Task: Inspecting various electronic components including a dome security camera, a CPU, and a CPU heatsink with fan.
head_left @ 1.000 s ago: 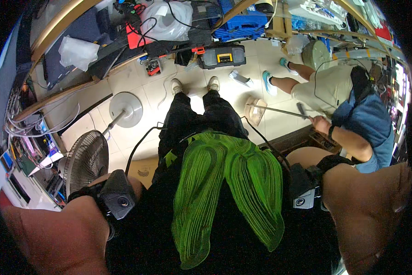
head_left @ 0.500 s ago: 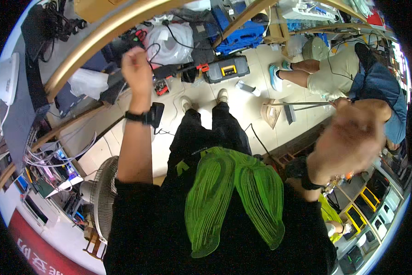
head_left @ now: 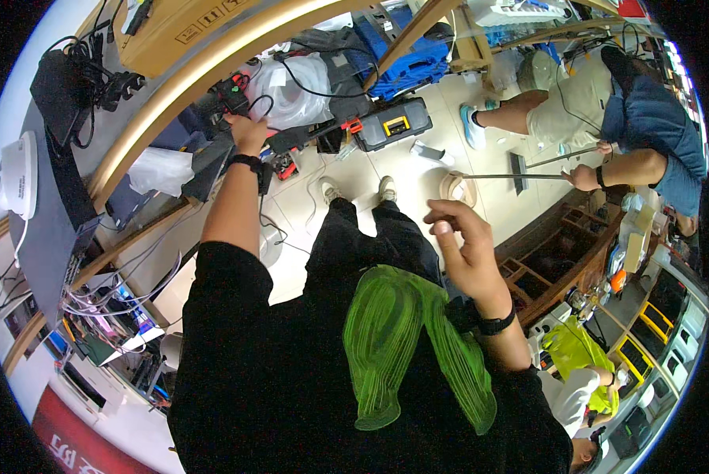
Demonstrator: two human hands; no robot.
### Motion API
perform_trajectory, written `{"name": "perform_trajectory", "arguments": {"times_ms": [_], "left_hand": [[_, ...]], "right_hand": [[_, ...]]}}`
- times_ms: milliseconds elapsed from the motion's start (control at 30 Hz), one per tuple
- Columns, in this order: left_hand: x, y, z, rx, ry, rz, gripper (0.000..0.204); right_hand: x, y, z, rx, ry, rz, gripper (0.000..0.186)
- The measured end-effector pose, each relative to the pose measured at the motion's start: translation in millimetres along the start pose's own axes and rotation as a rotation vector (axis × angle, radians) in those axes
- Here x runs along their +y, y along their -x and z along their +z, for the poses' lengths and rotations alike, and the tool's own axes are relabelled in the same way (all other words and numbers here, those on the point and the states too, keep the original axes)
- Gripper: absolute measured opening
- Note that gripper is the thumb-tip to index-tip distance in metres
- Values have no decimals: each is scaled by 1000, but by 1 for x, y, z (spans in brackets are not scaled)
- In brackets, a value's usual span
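My left hand (head_left: 248, 134), with a dark band on its wrist, reaches among the things at the left side. Its fingers are closed at a dark object (head_left: 230, 96) with red and green parts. What they hold is partly hidden. A clear plastic bag with a coiled pale hose (head_left: 291, 88) lies just beyond that hand. My right hand (head_left: 469, 245) hangs in the air in front of my body, fingers curved and apart, holding nothing. It also has a dark wristband.
A black toolbox (head_left: 392, 124) with a yellow latch stands on the floor ahead, near blue cases (head_left: 406, 59). At right, a person (head_left: 647, 130) holds two long-handled tools. A brown wooden compartmented unit (head_left: 564, 249) stands nearer. A wooden edge (head_left: 189, 87) curves across the upper left.
My left hand has reached in to the dark object. My right hand has swung from the far right toward the middle. The view has shifted, showing more of the wooden unit.
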State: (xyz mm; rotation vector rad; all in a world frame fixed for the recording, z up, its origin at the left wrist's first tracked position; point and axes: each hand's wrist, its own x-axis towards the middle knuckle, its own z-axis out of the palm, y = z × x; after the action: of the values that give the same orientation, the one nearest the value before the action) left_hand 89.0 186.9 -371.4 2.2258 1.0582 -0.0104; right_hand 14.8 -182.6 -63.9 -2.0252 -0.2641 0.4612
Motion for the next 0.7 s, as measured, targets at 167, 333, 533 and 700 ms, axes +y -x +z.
{"name": "perform_trajectory", "arguments": {"times_ms": [167,333,533,700], "left_hand": [[-36,-28,-33,58,29,159,81],[18,24,-90,80,475,376,48],[12,53,-98,123,461,424,40],[16,42,-127,-10,814,200,27]], "right_hand": [[5,-8,-1,-184,82,-98,23],[14,-9,-2,-210,92,-124,23],[35,-18,1,-281,97,-206,23],[45,-21,4,-387,122,-230,25]]}}
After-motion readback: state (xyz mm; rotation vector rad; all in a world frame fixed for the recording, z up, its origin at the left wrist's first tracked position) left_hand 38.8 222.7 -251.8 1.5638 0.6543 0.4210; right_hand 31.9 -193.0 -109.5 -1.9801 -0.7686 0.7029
